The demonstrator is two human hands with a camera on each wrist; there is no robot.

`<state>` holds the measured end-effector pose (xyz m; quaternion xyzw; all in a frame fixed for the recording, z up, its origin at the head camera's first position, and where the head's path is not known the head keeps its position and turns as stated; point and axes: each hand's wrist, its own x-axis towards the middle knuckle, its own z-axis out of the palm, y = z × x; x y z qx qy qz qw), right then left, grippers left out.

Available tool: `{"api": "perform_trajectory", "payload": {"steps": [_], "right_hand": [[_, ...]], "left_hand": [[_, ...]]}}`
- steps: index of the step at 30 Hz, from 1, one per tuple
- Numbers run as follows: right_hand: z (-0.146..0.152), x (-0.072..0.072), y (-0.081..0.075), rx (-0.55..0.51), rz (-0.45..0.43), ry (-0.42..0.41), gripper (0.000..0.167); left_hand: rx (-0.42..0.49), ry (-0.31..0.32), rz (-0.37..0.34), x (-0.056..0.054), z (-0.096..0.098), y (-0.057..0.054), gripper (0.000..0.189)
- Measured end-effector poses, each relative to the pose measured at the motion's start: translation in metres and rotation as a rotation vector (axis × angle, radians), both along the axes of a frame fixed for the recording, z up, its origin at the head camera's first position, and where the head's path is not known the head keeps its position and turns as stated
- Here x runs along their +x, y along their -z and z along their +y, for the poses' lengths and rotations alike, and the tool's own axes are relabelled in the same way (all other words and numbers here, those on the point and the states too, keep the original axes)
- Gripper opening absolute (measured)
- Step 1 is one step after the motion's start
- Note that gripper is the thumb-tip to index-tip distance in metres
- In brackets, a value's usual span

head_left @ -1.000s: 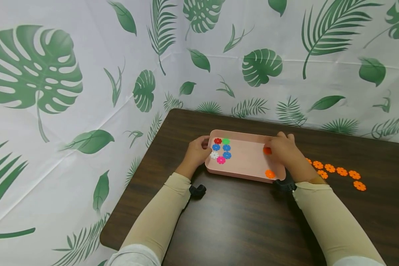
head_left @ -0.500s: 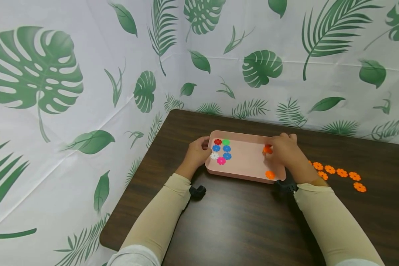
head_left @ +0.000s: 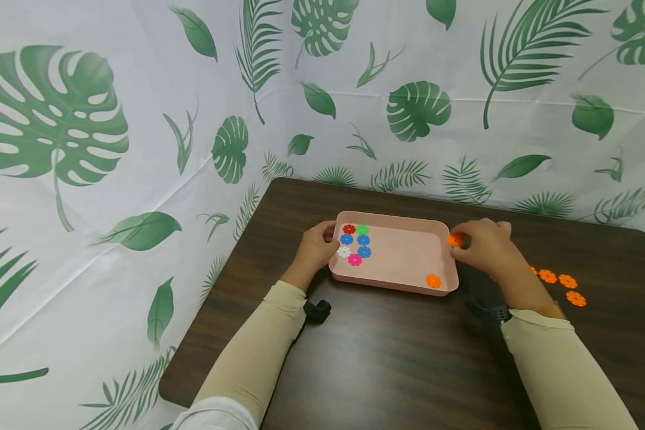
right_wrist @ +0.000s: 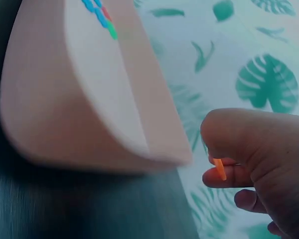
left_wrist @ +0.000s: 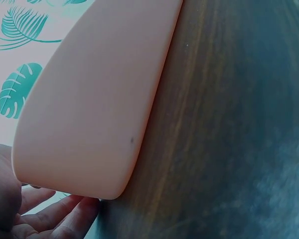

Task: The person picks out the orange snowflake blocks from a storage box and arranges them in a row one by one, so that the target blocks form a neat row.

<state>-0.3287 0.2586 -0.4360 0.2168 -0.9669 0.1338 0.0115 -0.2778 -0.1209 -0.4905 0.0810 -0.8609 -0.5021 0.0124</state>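
Note:
A shallow pink tray (head_left: pixel 395 254) lies on the dark wooden table. My left hand (head_left: pixel 316 246) grips its left end, the fingers (left_wrist: pixel 72 216) against the outer wall in the left wrist view. Just past the tray's right end, my right hand (head_left: pixel 486 248) pinches an orange notched flower disc (head_left: pixel 454 239) between thumb and fingers. The right wrist view shows that orange disc (right_wrist: pixel 220 169) edge-on. Another orange disc (head_left: pixel 433 280) lies in the tray's near right corner. At the tray's left side sit several discs: red (head_left: pixel 349 229), green (head_left: pixel 362 229), blue (head_left: pixel 364 252), white (head_left: pixel 344 251) and pink (head_left: pixel 355 260).
Several loose orange discs (head_left: pixel 568 280) lie on the table (head_left: pixel 387 358) to the right, some partly hidden by my right hand and wrist. A leaf-printed white cloth (head_left: pixel 279 119) hangs behind and left of the table. Both wrists wear black straps (head_left: pixel 318 310).
My right hand has moved right, lifting the orange disc from inside the tray's right end to outside its rim. The left hand stays on the tray, which has hardly shifted.

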Motion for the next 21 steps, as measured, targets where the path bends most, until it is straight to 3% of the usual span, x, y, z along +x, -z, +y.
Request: {"api": "perform_trajectory", "payload": {"steps": [8, 15, 21], "right_hand": [[0.058, 0.023, 0.006, -0.101, -0.051, 0.063, 0.04], [0.112, 0.049, 0.016, -0.195, -0.205, 0.25, 0.054], [0.145, 0.064, 0.024, -0.183, -0.209, 0.338, 0.058]], "left_hand": [[0.012, -0.008, -0.006, 0.002, 0.002, -0.001, 0.052], [0.0, 0.011, 0.032, 0.002, 0.003, -0.001, 0.049], [0.0, 0.01, 0.042, 0.003, 0.002, -0.001, 0.049]]}}
